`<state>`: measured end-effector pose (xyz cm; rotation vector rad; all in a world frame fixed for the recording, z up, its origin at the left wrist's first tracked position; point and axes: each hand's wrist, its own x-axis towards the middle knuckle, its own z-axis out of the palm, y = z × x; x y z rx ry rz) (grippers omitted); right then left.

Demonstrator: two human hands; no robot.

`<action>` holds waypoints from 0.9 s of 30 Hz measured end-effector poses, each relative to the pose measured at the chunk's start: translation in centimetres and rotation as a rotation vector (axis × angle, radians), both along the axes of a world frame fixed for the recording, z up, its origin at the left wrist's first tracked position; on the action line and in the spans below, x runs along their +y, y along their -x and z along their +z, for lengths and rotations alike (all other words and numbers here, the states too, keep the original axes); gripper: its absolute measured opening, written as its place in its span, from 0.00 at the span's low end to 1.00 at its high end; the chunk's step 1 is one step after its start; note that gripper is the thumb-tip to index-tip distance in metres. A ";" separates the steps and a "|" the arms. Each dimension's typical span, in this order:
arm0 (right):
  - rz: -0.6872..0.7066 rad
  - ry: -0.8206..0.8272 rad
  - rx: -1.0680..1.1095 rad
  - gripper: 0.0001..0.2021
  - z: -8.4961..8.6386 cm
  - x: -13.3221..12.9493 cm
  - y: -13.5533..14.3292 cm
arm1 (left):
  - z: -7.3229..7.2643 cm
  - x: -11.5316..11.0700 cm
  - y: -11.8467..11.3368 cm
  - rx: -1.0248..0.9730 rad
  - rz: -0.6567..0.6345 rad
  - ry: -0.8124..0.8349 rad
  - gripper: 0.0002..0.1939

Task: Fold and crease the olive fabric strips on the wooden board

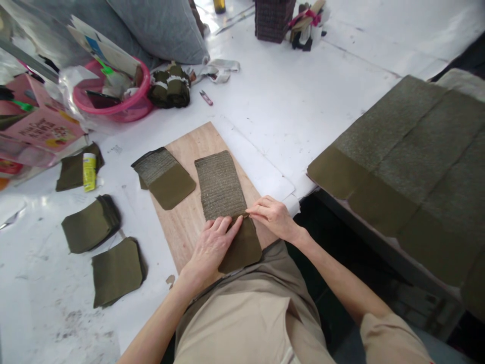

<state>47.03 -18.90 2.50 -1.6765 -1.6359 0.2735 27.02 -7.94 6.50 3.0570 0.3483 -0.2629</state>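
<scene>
A wooden board (174,232) lies at the table's front edge. On it rests a speckled grey-green fabric piece (220,184), meeting a plain olive piece (242,247) nearer my body. My left hand (214,242) lies flat over the seam between them, fingers spread. At the right end of that seam, my right hand (271,216) pinches the fabric edge between thumb and fingertips. Left of these, a two-tone fabric stack (166,179) sits on the board.
Olive fabric stacks (89,227) and a yellow tube (89,172) are at left. Beyond them stand a pink basket (113,114), a pink box (45,129) and small snips (206,98). Large fabric panels (401,151) cover the right side. A dark gap separates the surfaces.
</scene>
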 end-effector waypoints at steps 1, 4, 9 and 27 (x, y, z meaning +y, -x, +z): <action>0.008 0.008 -0.018 0.08 0.1 0.0 0.1 | 0.0 0.0 0.0 0.004 0.001 0.000 0.29; 0.036 0.040 -0.150 0.07 0.2 0.1 0.3 | 0.2 0.0 -0.1 0.015 0.013 0.012 0.28; 0.068 0.060 -0.277 0.08 -0.1 0.1 0.3 | 0.4 -0.1 -0.2 0.023 0.013 0.016 0.29; 0.042 0.068 -0.259 0.12 -0.2 -0.9 -0.3 | 0.3 -0.1 -0.8 0.048 -0.003 -0.068 0.28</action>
